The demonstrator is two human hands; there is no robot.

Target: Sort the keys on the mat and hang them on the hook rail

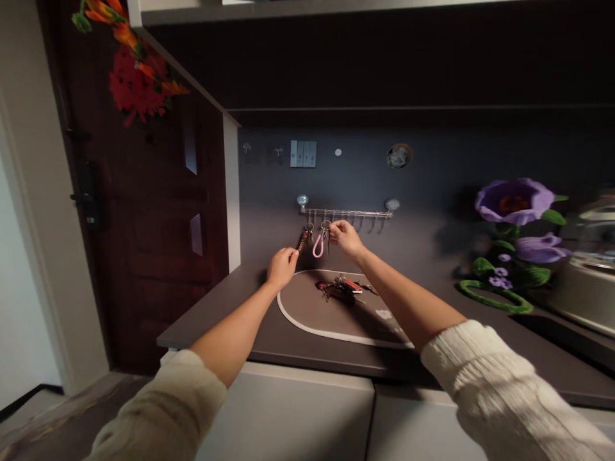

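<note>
While both hands are up at the wall, hook rail: the clear rail sits just above the right hand's fingers and runs on past that hand to its right.
Left hand: narrow pinch, thumb and fingers closed on the low end of a dark strap with bits of red on it. The strap slants up and right from those fingers.
Right hand: fingertips together, pinching the edge of a metal ring as far as I can make out; pretty tiny at this size.
Key bunch: up and right of the left hand, at the strap's top end. Whether it's properly on a hook, can't tell.
Pink loop: dangling under the metal ring, just left of the right hand's fingers, so between the two hands.
Key pile: below both hands, more keys plus something red, lying on the brown mat.
Step in hand: my read is sorting out two key sets at the hooks, but going on or coming off, I honestly couldn't say.
Next move: I'd say it calls for small, slow fingertip work from the right hand, lining the ring up with a hook's tip, with the left holding the strap aside so nothing tangles.
</note>
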